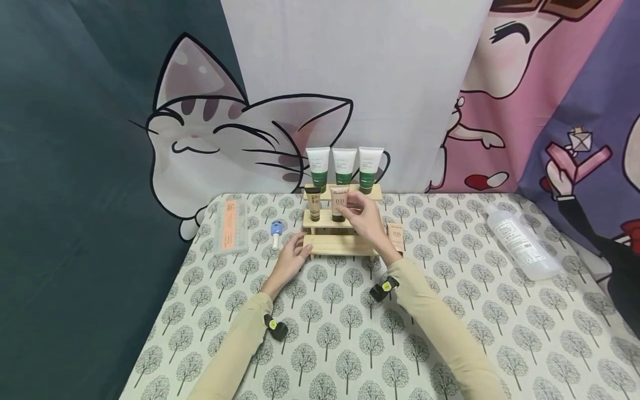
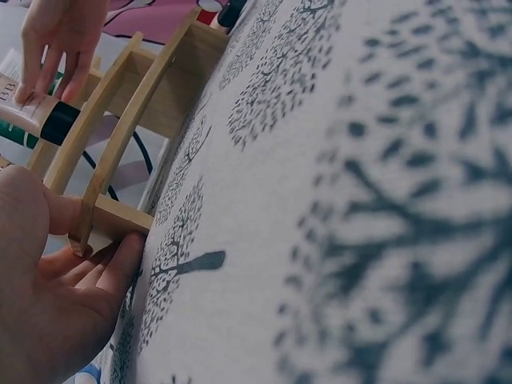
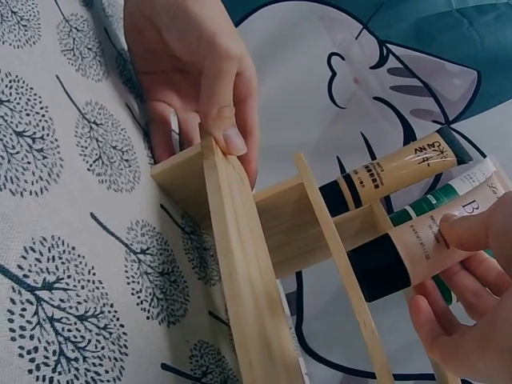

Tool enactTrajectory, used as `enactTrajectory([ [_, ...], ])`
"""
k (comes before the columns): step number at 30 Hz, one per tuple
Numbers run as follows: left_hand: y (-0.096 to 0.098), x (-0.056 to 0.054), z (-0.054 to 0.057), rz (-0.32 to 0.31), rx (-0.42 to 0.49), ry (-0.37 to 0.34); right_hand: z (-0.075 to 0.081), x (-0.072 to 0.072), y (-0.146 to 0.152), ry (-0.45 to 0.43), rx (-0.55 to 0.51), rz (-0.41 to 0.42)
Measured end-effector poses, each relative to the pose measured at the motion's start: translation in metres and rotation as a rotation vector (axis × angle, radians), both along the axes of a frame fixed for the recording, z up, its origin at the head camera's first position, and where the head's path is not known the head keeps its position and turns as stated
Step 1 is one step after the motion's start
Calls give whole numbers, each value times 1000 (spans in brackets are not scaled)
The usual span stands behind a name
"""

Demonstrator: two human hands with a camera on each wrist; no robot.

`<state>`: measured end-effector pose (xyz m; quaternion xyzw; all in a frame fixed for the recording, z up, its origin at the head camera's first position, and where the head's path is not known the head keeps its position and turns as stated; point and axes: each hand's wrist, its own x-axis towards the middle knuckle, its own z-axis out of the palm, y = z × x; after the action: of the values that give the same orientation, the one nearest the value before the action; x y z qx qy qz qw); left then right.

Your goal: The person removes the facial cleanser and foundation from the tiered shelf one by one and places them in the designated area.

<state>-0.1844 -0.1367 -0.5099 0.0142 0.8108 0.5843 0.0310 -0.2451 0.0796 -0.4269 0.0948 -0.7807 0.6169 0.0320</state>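
**While one hand braces the rack, the other tends a BB tube on the middle step**

As I read the remote feed, the step in hand looks like placing or straightening the BB tube point(image 1: 339, 201) on the middle step point(image 1: 326, 218) of the wooden rack point(image 1: 341, 245). Tube near upright, dark cap down, at the board; whether the step bears its full weight, I cannot tell.

Right grip point(image 1: 364, 218): closed to the tube's width, thumb on the near face, fingers behind. Left grip point(image 1: 290, 256): pinched on the left end of the lowest step, thumb on top, fingers at the end panel; to my eye, steadying.

Neighbours: gold tube point(image 1: 313, 205) just left on the same step, apart from the BB tube; three white-and-green tubes point(image 1: 343, 165) in a row on the top step; a second BB tube point(image 1: 396, 235) on the bench point(image 1: 325, 339), just right of the rack.

Next move, my judgement: square the cap flat, then part thumb and fingers evenly, left hold kept firm. A sideways drag on release could tip it toward the gold tube.
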Motion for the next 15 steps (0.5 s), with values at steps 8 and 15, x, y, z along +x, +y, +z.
enactTrajectory([
  [8, 0, 0, -1, -6, 3, 4, -1, 4, 4, -12, -17, -51],
  [15, 0, 0, -1, -13, 6, -1, 1, 7, 15, -13, -33, -61],
])
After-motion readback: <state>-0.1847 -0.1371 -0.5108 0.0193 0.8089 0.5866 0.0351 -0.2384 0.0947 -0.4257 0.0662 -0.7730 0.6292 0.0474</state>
